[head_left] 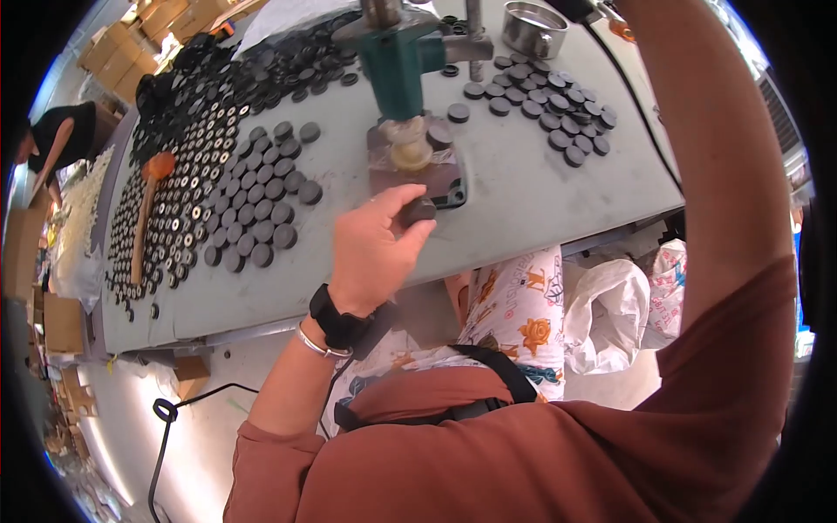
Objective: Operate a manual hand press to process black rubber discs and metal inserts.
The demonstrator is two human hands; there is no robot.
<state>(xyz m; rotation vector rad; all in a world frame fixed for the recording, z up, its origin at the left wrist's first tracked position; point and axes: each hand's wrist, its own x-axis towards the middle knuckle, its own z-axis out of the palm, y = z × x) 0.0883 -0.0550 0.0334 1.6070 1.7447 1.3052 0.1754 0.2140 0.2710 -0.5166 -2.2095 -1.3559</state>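
Between the thumb and fingers of my left hand is a small dark round cap, held just in front of the green bench press. Under the press head, a pale yellowish round tool stands over the base plate. Another dark grey disc lies on the base beside this tool. My right arm reaches up along the right side and leaves the picture at the top, so the right hand is hidden.
Grey discs lie grouped left and right of the press. Farther left are rows of ringed caps and an orange-headed mallet. A metal pot stands at the back; a black cable crosses the table's right side. Another person is far left.
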